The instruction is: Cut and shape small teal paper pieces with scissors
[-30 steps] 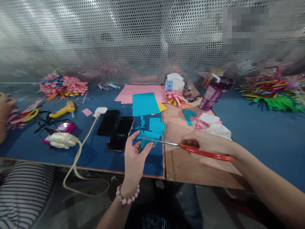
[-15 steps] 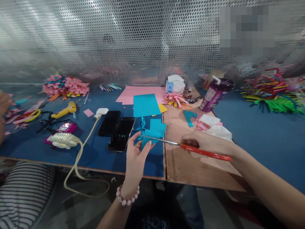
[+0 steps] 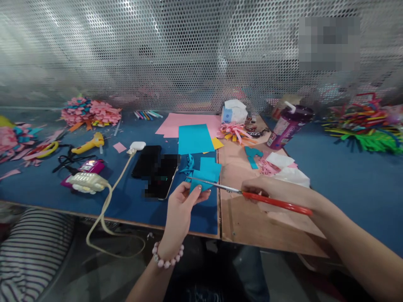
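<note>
Between the thumb and fingers of my left hand [image 3: 181, 203] is a small piece of blue paper [image 3: 199, 178]. My right hand [image 3: 267, 191] is closed around the red handles of a pair of scissors [image 3: 233, 189]. Their metal blades point left and lie across the blue paper, close to my left fingertips. Just behind are more cut blue pieces [image 3: 210, 166] and a few twisted blue strips [image 3: 189, 162]. A larger blue sheet [image 3: 195, 139] rests farther back, partly over pink sheets [image 3: 170, 124].
Two dark phones [image 3: 146, 161] lie left of my hands, beside a white cable [image 3: 108, 197] and power strip [image 3: 86, 182]. A yellow glue gun [image 3: 90, 144] is farther left. To the right stand a purple cup [image 3: 285, 128] and a tissue pack [image 3: 233, 112]. A person in striped clothing [image 3: 33, 251] sits left.
My left fingers have curled in more around the blue paper, and the scissor blades stay across it. The other person's hand at the far left has gone out of view.
</note>
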Demonstrator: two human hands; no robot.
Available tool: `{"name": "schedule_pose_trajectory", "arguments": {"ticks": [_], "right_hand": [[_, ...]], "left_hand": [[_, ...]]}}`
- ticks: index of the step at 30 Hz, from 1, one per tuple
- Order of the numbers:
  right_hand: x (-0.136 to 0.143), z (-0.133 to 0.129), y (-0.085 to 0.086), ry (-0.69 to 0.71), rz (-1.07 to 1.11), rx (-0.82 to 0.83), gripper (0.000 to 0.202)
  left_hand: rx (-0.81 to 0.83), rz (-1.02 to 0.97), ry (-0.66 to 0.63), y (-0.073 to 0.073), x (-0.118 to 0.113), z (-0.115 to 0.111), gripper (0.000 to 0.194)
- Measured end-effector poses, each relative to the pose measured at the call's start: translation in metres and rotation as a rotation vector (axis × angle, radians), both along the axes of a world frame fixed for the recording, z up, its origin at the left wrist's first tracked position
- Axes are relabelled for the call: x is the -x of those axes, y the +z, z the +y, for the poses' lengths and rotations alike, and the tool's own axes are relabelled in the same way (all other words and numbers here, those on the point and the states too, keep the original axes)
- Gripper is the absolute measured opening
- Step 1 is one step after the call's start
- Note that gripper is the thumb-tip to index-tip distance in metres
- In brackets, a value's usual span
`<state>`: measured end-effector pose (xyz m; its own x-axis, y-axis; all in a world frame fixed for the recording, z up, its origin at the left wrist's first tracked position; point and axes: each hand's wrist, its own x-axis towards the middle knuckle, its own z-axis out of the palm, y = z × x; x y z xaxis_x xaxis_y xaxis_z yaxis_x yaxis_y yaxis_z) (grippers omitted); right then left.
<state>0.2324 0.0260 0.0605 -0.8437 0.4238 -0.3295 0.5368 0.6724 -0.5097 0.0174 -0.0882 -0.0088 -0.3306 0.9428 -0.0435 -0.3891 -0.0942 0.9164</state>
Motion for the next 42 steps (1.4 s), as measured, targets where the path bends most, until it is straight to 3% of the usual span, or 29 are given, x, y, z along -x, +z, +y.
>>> {"name": "schedule_pose_trajectory", "arguments": {"ticks": [5, 9, 24, 28, 32, 42], "right_hand": [[0.005, -0.011, 0.012, -0.080, -0.029, 0.012, 0.009], [0.005, -0.013, 0.011, -0.106, -0.047, 0.026, 0.012], [0.005, -0.011, 0.008, -0.078, -0.039, 0.004, 0.016], [0.005, -0.009, 0.007, -0.064, -0.015, 0.028, 0.014], [0.004, -0.008, 0.005, -0.055, -0.006, 0.057, 0.012], [0.000, -0.003, 0.000, -0.006, 0.001, 0.017, 0.014]], "left_hand": [[-0.025, -0.024, 0.036, 0.001, -0.001, -0.001, 0.017], [-0.056, -0.048, 0.058, 0.001, -0.002, -0.001, 0.017], [-0.071, -0.084, 0.063, -0.001, -0.001, -0.002, 0.020], [-0.043, -0.027, 0.015, 0.000, -0.001, -0.002, 0.008], [0.019, 0.024, -0.001, -0.001, -0.002, -0.001, 0.021], [0.040, -0.016, 0.001, 0.001, -0.003, -0.001, 0.022]]}}
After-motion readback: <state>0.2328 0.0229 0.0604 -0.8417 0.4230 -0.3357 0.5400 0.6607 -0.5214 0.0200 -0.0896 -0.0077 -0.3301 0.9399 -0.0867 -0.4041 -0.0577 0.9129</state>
